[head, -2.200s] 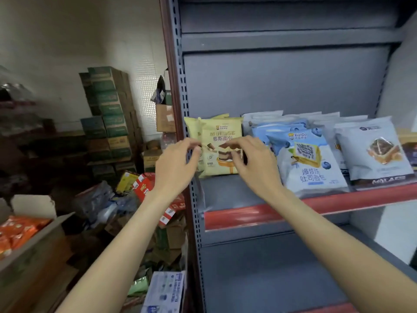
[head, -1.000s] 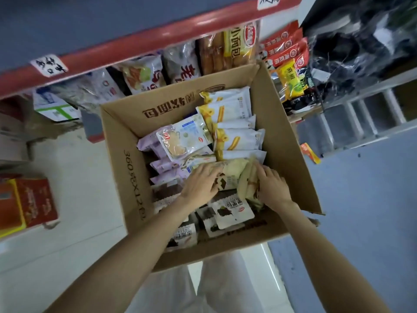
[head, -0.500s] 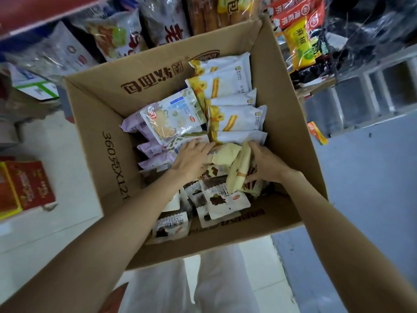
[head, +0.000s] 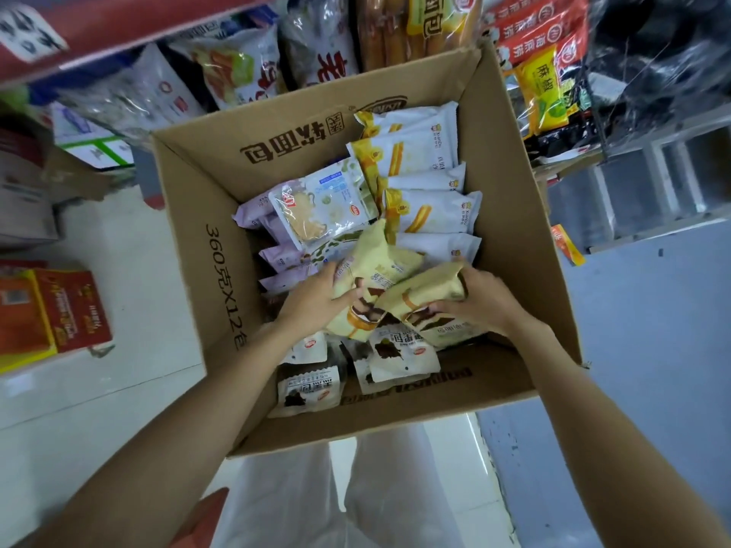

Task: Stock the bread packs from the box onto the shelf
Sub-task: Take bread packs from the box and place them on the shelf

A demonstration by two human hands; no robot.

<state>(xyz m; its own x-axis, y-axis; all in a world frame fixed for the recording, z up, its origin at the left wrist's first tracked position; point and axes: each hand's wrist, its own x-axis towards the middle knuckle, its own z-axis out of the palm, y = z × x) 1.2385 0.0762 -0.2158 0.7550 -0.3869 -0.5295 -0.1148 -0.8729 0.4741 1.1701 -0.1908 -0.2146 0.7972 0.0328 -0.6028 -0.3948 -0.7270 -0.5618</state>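
Observation:
An open cardboard box (head: 221, 278) stands on the floor below me, filled with several bread packs. My left hand (head: 316, 298) grips a pale yellow bread pack (head: 375, 267) raised above the others. My right hand (head: 474, 298) grips a second pale yellow bread pack (head: 423, 288) beside it. White and yellow packs (head: 427, 207) lie stacked at the box's far right. A clear-fronted pack (head: 320, 207) and lilac packs (head: 253, 209) lie at the far left. White packs with brown print (head: 395, 357) lie at the near side.
A red-edged shelf (head: 118, 17) runs across the top left, with bagged goods (head: 237, 69) beneath it behind the box. Red and yellow snack bags (head: 546, 53) hang at upper right. Red cartons (head: 59, 310) sit on the floor at left. White trouser legs (head: 395, 488) show below the box.
I turned from the upper shelf down to the box. Both hands reached in, and since half a second ago they have lifted the two yellow packs out of the pile.

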